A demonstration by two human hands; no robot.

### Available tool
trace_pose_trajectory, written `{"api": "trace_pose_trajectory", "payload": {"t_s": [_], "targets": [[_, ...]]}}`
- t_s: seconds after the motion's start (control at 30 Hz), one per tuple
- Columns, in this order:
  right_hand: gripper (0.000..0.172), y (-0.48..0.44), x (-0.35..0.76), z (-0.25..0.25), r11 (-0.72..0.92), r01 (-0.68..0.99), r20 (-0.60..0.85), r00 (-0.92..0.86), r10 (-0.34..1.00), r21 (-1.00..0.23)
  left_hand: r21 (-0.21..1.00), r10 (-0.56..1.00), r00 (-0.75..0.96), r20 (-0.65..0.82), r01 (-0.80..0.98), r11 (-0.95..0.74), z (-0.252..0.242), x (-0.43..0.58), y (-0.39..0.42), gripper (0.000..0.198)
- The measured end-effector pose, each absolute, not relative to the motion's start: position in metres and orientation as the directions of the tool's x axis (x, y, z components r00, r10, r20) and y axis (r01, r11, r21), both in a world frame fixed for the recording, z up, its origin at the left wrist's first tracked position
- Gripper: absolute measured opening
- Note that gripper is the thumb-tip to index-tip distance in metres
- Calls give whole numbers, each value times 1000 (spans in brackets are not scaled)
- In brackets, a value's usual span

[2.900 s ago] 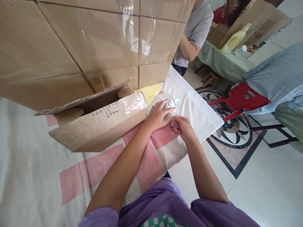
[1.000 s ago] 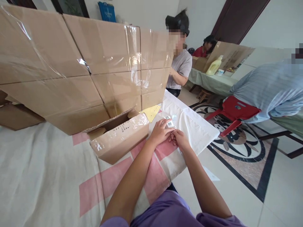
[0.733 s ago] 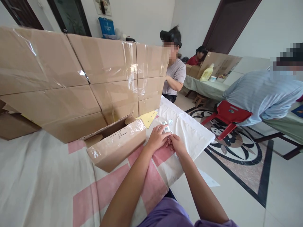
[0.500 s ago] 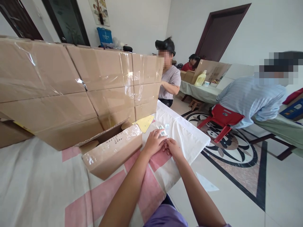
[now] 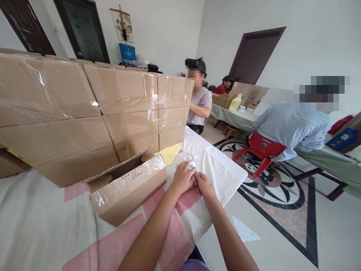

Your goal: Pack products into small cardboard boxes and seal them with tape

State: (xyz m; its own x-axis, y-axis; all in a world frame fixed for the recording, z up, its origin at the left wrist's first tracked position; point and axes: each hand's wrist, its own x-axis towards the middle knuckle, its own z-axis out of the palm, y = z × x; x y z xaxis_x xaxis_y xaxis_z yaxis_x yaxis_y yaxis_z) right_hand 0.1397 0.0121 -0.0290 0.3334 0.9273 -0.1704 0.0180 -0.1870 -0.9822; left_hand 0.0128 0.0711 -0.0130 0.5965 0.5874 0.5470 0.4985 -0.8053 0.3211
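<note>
The small white object (image 5: 191,163) with a printed label lies near the table's corner, at the tip of the left hand (image 5: 182,176). Its visible part is directed away from the person and a little to the left; the rest is under the fingers, so I cannot tell its whole long axis with certainty. The left hand is grasping it, with bent fingers over its left side. The right hand (image 5: 205,185) touches the left one at the object's near end, with thumb and forefinger brought together; what they pinch, I cannot tell. Just beyond the object there is a small clear round piece (image 5: 196,157) on the tablecloth (image 5: 222,169).

The label shows dark and greenish print, too small for reading. On the open cardboard carton (image 5: 132,190), left of the hands, some black characters are cut off at the upper edge, and I cannot read them. The blue plastic box (image 5: 127,52) by the wall bears pale lettering, also illegible.
</note>
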Motion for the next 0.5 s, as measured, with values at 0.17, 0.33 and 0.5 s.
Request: {"api": "trace_pose_trajectory", "payload": {"t_s": [0.17,0.33,0.5], "targets": [[41,11,139,-26,-199,21,-180,334,925,-980,380,617,591,520,488,-786,-13,13,72,19],[37,11,139,-27,-192,15,-176,335,926,-981,483,650,563,511,437,-759,-17,15,72,18],[38,12,140,-29,-195,18,-179,323,929,-981,527,665,546,509,414,-742,-22,14,74,18]]}}
